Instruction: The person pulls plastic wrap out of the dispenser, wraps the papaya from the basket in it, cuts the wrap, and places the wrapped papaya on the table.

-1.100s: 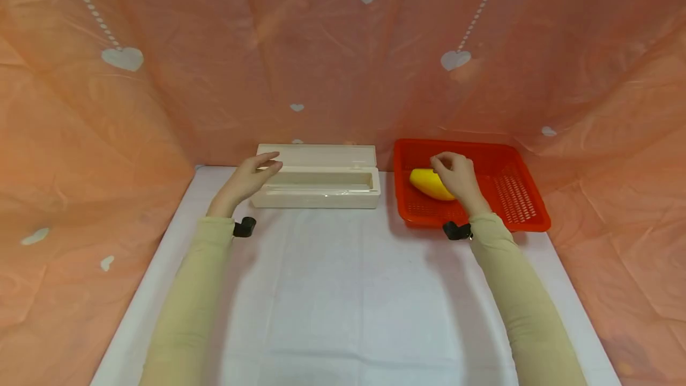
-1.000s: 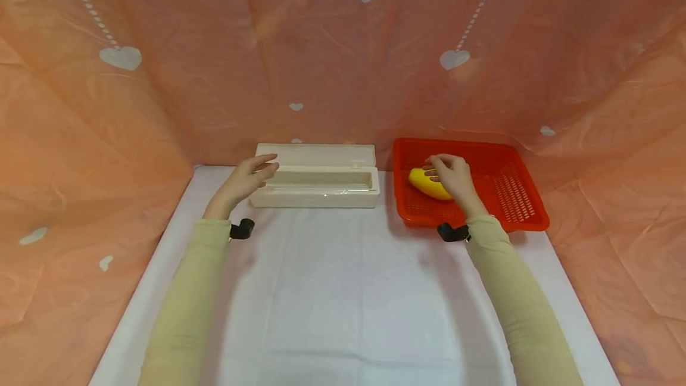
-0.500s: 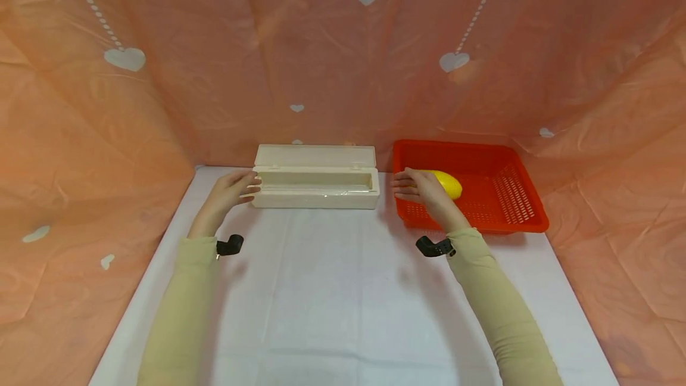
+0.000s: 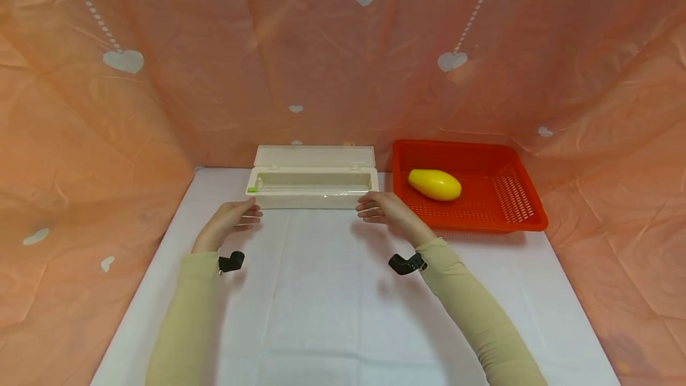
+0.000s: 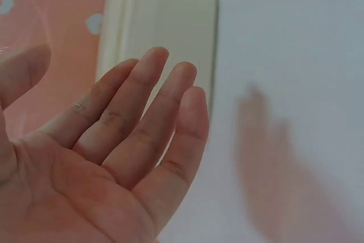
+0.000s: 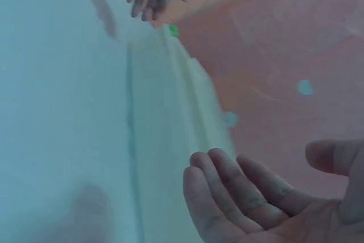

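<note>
A long cream box (image 4: 313, 202), which looks like a cling film dispenser, lies at the back of the table with its lid (image 4: 315, 156) raised. A clear strip runs along its front edge, with a green tab (image 4: 252, 190) at the left end. My left hand (image 4: 227, 219) is by the box's front left corner, fingers extended and slightly bent, holding nothing. Opposite it, my right hand (image 4: 391, 212) is by the front right corner, also holding nothing. In the right wrist view its fingers (image 6: 222, 186) are loosely bent. Whether either hand touches the box I cannot tell.
A red plastic basket (image 4: 493, 195) stands right of the box, with a yellow oblong fruit (image 4: 435, 184) lying in it. White cloth covers the table (image 4: 316, 290). A pink-orange curtain (image 4: 321, 64) with hearts hangs behind and at both sides.
My right hand has moved left from above the yellow fruit to the box's right end. My left hand has come down toward me from the box's left end, uncovering the green tab.
</note>
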`<action>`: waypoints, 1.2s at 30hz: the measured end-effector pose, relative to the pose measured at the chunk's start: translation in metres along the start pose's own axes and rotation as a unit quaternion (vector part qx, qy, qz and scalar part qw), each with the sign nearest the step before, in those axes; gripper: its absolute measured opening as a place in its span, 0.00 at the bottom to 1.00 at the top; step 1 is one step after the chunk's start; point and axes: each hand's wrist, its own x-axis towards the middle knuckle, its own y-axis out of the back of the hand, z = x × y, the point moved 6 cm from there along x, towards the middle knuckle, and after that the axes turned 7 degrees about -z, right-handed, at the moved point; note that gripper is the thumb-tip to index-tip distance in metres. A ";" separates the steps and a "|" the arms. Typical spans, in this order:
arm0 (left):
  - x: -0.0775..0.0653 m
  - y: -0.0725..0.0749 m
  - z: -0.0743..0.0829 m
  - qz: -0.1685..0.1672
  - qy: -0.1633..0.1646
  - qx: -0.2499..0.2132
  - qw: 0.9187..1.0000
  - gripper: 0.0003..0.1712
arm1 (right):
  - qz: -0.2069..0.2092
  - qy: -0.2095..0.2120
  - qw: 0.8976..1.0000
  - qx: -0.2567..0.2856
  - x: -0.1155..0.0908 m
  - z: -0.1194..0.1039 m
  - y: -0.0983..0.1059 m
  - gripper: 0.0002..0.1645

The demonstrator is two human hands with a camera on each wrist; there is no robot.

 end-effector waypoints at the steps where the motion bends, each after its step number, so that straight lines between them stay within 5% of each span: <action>1: 0.001 -0.001 -0.003 -0.001 0.006 -0.002 1.000 0.35 | 0.000 -0.002 1.000 0.011 0.003 0.005 -0.003 0.27; 14: 0.015 -0.009 -0.018 -0.007 0.056 -0.070 0.996 0.38 | 0.034 -0.029 0.977 0.207 0.022 0.048 -0.006 0.31; 29: 0.026 -0.007 -0.009 0.054 0.068 -0.114 0.990 0.39 | 0.116 -0.029 0.979 0.165 0.035 0.048 0.011 0.33; 36: 0.030 -0.007 -0.005 0.068 0.032 -0.128 0.989 0.32 | 0.145 -0.025 0.974 0.174 0.041 0.047 0.015 0.31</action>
